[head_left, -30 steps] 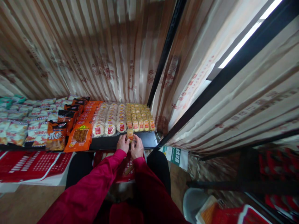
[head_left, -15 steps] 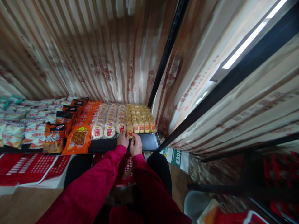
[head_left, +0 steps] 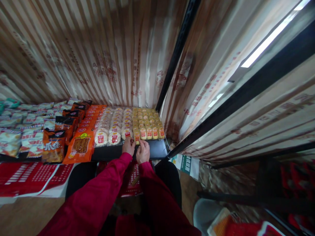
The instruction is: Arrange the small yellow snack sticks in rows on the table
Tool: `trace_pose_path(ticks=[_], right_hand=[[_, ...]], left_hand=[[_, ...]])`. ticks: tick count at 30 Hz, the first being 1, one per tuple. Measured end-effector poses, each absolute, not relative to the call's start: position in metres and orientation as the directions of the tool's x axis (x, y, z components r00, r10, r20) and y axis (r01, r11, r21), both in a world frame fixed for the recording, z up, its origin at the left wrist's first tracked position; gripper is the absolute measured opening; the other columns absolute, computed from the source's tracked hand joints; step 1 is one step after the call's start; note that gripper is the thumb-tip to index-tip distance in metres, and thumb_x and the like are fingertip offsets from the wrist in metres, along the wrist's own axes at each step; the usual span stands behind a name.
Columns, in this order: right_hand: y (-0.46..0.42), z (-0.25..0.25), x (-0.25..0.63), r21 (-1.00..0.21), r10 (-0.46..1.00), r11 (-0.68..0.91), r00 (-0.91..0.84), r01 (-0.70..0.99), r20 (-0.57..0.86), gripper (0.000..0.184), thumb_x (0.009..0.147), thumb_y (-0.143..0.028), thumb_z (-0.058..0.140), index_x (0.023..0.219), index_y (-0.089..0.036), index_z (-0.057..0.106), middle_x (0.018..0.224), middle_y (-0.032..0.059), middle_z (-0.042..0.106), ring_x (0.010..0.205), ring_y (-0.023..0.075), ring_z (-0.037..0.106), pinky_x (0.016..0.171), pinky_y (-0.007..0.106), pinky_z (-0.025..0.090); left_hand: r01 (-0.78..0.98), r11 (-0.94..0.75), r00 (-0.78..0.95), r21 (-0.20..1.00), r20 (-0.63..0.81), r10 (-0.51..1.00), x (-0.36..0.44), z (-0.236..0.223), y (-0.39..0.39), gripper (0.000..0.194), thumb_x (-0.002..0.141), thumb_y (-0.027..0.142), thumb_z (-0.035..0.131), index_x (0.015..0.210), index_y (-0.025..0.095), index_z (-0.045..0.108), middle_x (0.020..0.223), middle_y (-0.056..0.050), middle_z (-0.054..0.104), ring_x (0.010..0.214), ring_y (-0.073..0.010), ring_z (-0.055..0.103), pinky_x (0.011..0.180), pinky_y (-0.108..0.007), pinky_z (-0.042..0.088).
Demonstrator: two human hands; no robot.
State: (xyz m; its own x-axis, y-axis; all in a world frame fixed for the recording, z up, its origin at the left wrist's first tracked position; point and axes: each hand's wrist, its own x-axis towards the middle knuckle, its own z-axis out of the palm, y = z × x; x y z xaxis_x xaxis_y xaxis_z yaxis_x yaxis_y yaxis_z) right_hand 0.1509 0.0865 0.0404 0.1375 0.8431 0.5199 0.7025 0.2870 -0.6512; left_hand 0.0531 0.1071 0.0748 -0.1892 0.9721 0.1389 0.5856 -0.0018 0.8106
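Observation:
A small yellow packaged cake (head_left: 136, 135) with a red-and-yellow label stands at the front left of the rows of similar yellow packs (head_left: 149, 132). My left hand (head_left: 128, 147) is closed, its fingertips pinching the cake's lower left edge. On the lower right edge are the bent, closed fingers of my right hand (head_left: 143, 152). Beside my left fingers, on the left, sit round white packaged cakes (head_left: 114, 137) with red labels, in several rows. Both hands rest over the front strip of the black shelf (head_left: 108, 152).
Orange packets of brown sticks (head_left: 81, 146), orange-and-black snack bags (head_left: 53, 146) and white snack bags (head_left: 31, 141) fill the shelf leftward. A black upright post (head_left: 176, 55) stands behind the right corner. Patterned sheeting (head_left: 108, 62) hangs behind. A pale bin (head_left: 205, 211) is at lower right.
The yellow cake between my fingers now shows more of its front and sits straighter beside its row. My hands have barely moved; the view has shifted slightly.

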Motion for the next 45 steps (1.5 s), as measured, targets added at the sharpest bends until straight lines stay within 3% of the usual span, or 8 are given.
trace_pose_path(ticks=[11, 17, 22, 30, 37, 42, 45], right_hand=[[0.082, 0.047, 0.15, -0.676, 0.831, 0.283, 0.178, 0.68, 0.527, 0.046, 0.072, -0.005, 0.039, 0.113, -0.015, 0.058, 0.106, 0.0118, 0.053, 0.1, 0.0201, 0.049, 0.09, 0.035, 0.044], [0.071, 0.055, 0.15, -0.714, 0.813, 0.307, 0.216, 0.629, 0.54, 0.042, 0.072, -0.005, 0.037, 0.105, -0.015, 0.06, 0.103, 0.0114, 0.055, 0.098, 0.0191, 0.051, 0.089, 0.036, 0.045], [0.055, 0.056, 0.15, -0.725, 0.812, 0.381, 0.168, 0.573, 0.559, 0.037, 0.074, -0.006, 0.036, 0.1, -0.015, 0.061, 0.098, 0.0105, 0.058, 0.091, 0.0165, 0.055, 0.083, 0.032, 0.049], [0.029, 0.045, 0.146, -0.673, 0.825, 0.422, 0.05, 0.608, 0.563, 0.033, 0.078, -0.012, 0.034, 0.092, -0.015, 0.065, 0.092, 0.0095, 0.063, 0.092, 0.0171, 0.055, 0.084, 0.033, 0.047], [0.003, 0.003, 0.157, -0.634, 0.854, 0.421, -0.049, 0.649, 0.518, 0.032, 0.078, -0.015, 0.036, 0.09, -0.015, 0.066, 0.09, 0.0095, 0.065, 0.09, 0.0172, 0.057, 0.084, 0.032, 0.047], [-0.006, -0.037, 0.158, -0.677, 0.97, 0.21, -0.061, 0.706, 0.237, 0.029, 0.072, -0.01, 0.044, 0.088, -0.015, 0.067, 0.087, 0.0095, 0.067, 0.084, 0.0183, 0.061, 0.079, 0.031, 0.049], [-0.004, -0.051, 0.155, -0.681, 0.988, 0.138, -0.054, 0.719, 0.143, 0.03, 0.07, -0.007, 0.045, 0.087, -0.016, 0.068, 0.086, 0.0104, 0.068, 0.084, 0.02, 0.062, 0.078, 0.034, 0.05]], left_hand=[[0.544, -0.044, -0.179, 0.838, 0.167, 0.969, 0.052, 0.074, 0.104, 0.006, 0.075, 0.019, 0.055, 0.076, 0.018, 0.049, 0.075, -0.001, 0.054, 0.064, -0.0114, 0.052, 0.065, -0.025, 0.044], [0.607, -0.08, -0.203, 0.79, 0.251, 0.946, 0.049, 0.073, 0.09, 0.006, 0.077, 0.02, 0.053, 0.072, 0.018, 0.049, 0.075, -0.002, 0.052, 0.068, -0.013, 0.051, 0.067, -0.026, 0.044], [0.648, -0.137, -0.128, 0.749, 0.284, 0.95, 0.047, 0.073, 0.064, 0.01, 0.082, 0.022, 0.047, 0.073, 0.019, 0.051, 0.076, -0.002, 0.053, 0.069, -0.0122, 0.052, 0.068, -0.025, 0.043], [0.7, -0.101, 0.008, 0.707, 0.134, 0.991, 0.049, 0.069, 0.023, 0.014, 0.085, 0.024, 0.041, 0.081, 0.02, 0.054, 0.08, -0.002, 0.059, 0.076, -0.0123, 0.054, 0.073, -0.024, 0.042], [0.74, -0.101, 0.125, 0.665, 0.012, 0.992, 0.043, 0.037, -0.004, 0.017, 0.085, 0.022, 0.039, 0.083, 0.021, 0.056, 0.085, -0.005, 0.062, 0.082, -0.0159, 0.058, 0.075, -0.026, 0.043], [0.744, 0.011, 0.146, 0.668, -0.179, 0.973, 0.043, 0.005, -0.012, 0.021, 0.077, 0.006, 0.044, 0.081, 0.019, 0.06, 0.086, -0.007, 0.064, 0.085, -0.0174, 0.06, 0.076, -0.028, 0.045], [0.67, 0.122, 0.069, 0.732, -0.225, 0.972, 0.046, -0.01, -0.012, 0.018, 0.069, 0.002, 0.054, 0.072, 0.018, 0.062, 0.071, -0.004, 0.064, 0.074, -0.018, 0.061, 0.067, -0.028, 0.046]])
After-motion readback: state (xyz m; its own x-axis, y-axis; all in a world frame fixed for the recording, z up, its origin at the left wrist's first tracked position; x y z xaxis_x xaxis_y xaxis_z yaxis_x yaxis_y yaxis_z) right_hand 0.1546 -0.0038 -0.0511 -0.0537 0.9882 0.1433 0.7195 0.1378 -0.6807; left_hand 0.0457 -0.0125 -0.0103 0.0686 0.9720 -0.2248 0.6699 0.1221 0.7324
